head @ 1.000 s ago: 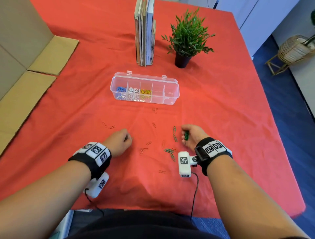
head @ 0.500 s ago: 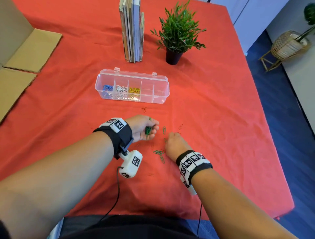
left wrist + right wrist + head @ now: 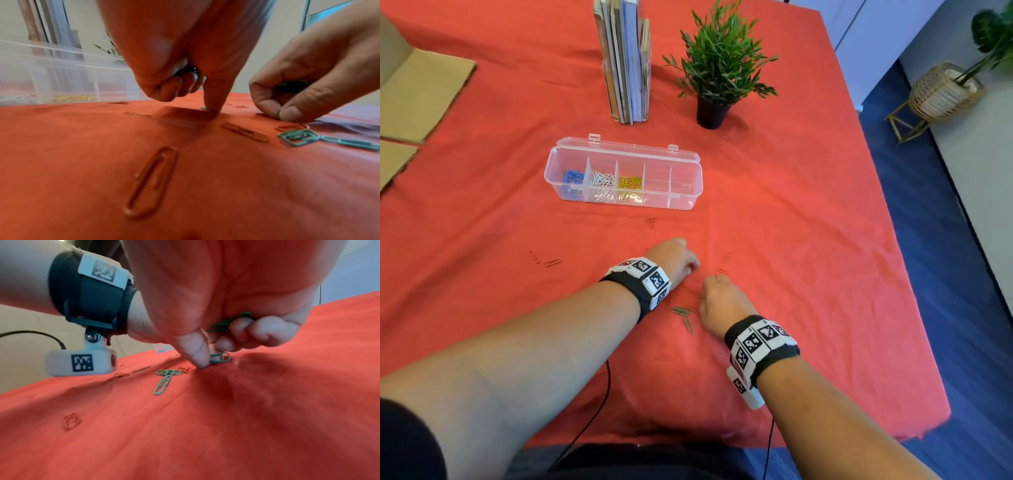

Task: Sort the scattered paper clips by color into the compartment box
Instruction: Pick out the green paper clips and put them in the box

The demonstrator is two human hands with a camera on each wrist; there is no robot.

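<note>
Your right hand (image 3: 236,308) pinches a green clip (image 3: 220,357) at the table (image 3: 808,240), more green clips bunched in its curled fingers (image 3: 267,331). Your left hand (image 3: 671,260) presses one fingertip down, other fingers curled. The compartment box (image 3: 688,164) sits above them, mid-frame.

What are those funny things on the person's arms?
Both arms are bare, with no sleeves. Each wrist wears a wide black strap: the left wristband and the right wristband. White blocks on the straps carry black-and-white square code patterns. A small white camera box with the same kind of pattern hangs under the left wrist, and a thin black cable runs from it back toward the person.
</note>
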